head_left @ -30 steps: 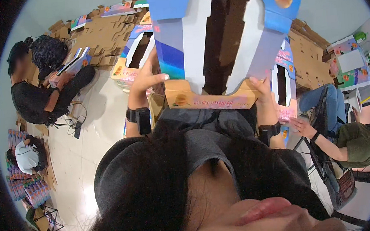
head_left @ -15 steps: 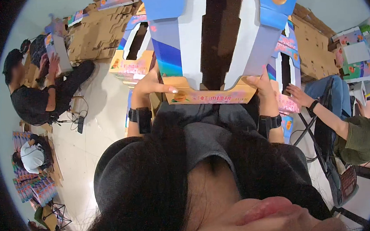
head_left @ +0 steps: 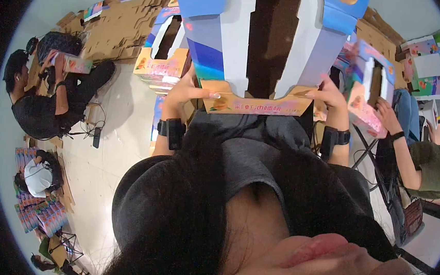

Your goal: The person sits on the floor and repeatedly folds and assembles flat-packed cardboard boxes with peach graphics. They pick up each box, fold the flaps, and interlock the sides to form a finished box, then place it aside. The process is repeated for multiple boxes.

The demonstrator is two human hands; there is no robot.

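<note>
A printed cardboard fruit box (head_left: 259, 107), blue and purple with an orange lower edge and peach pictures, is held up in front of me. Its top has a long opening between white flaps, and the brown inside shows through. My left hand (head_left: 188, 92) grips its near left corner, thumb on the orange panel and fingers hidden beneath or behind. At the near right corner, my right hand (head_left: 329, 96) holds it the same way. Beside my left hand stands a stack of matching boxes (head_left: 165, 65).
On the right, a co-worker in a green shirt (head_left: 434, 168) holds a similar box (head_left: 358, 107). A person in black (head_left: 37, 113) sits at the left with another box (head_left: 77, 65). Flattened cardboard (head_left: 118, 31) is piled at the back. Cables (head_left: 93, 132) lie on the floor.
My box and both hands have shifted slightly right and up. The right co-worker's box has moved away to the right and tilted. The left person's box has been turned and lowered.
</note>
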